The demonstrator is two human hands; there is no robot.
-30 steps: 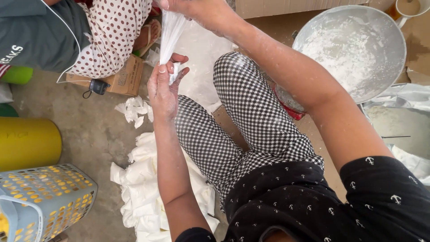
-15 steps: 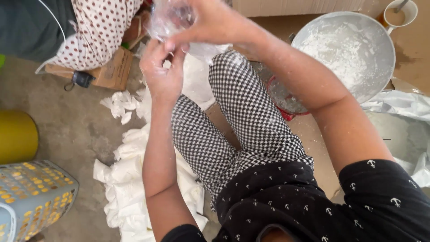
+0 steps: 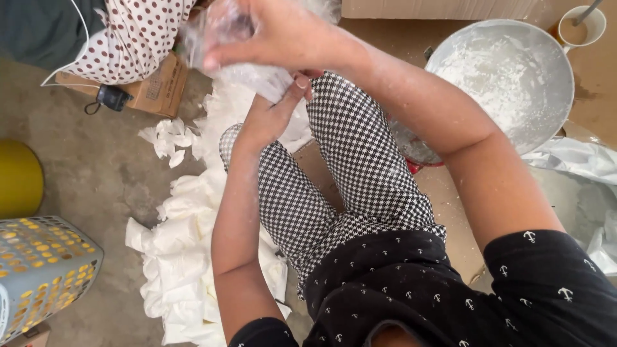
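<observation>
Currently, items run from largest to smallest
Floor (image 3: pixel 96 167): bare concrete, dusted with white powder near the seated person's legs
Finished pile (image 3: pixel 193 257): a long heap of small white filled packets lies on the floor just left of the checked trouser legs, reaching from the knee area down to the lower edge of the view; judged as completed output, and many units are already done
Metal basin (image 3: pixel 508 71): round, at upper right beside the right forearm; a layer of white powder coats its bottom, so material appears to remain for further packets
Perforated basket (image 3: pixel 45 270): grey and yellow, lower left, well apart from the hands
Yellow container (image 3: pixel 19 177): at the left edge, only partly in view
Cardboard box (image 3: pixel 154 83): upper left, under a dotted cloth
Cup (image 3: pixel 581 26): top right corner, with a utensil standing in it
Right hand (image 3: pixel 283 32): raised above the knees, fingers closed around the top of the clear plastic bag
Left hand (image 3: pixel 273 112): directly beneath, fingers pinched narrow on the lower part of the same bag
Clear plastic bag (image 3: pixel 247 61): held between both hands above the knee, blurred; contents look white
Status: this packet is judged still in hand and not yet added to the pile
</observation>
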